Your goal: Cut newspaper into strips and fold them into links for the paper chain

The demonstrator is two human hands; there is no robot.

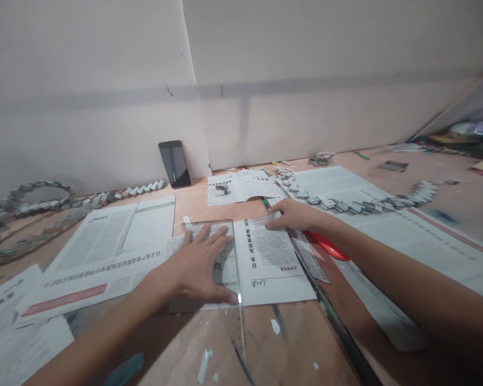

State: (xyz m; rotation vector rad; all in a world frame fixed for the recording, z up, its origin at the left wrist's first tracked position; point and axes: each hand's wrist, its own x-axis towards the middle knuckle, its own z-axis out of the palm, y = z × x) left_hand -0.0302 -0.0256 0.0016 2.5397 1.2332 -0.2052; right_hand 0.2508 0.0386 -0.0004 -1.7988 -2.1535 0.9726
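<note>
My left hand lies with its fingers spread on a clear set square, pressing it over a folded newspaper sheet. The set square's long edge runs toward me, past the sheet's near edge. At the sheet's upper right is my right hand, its fingers bent and resting on the paper; whether it pinches anything is hidden. A long dark strip lies along the sheet's right side. Just beyond my right wrist shows a red object, partly hidden by the forearm.
A phone leans on the wall. Newspaper sheets lie left, more right. Chains of folded paper stretch across the right sheets and curl at the far left. An open leaflet sits behind my hands.
</note>
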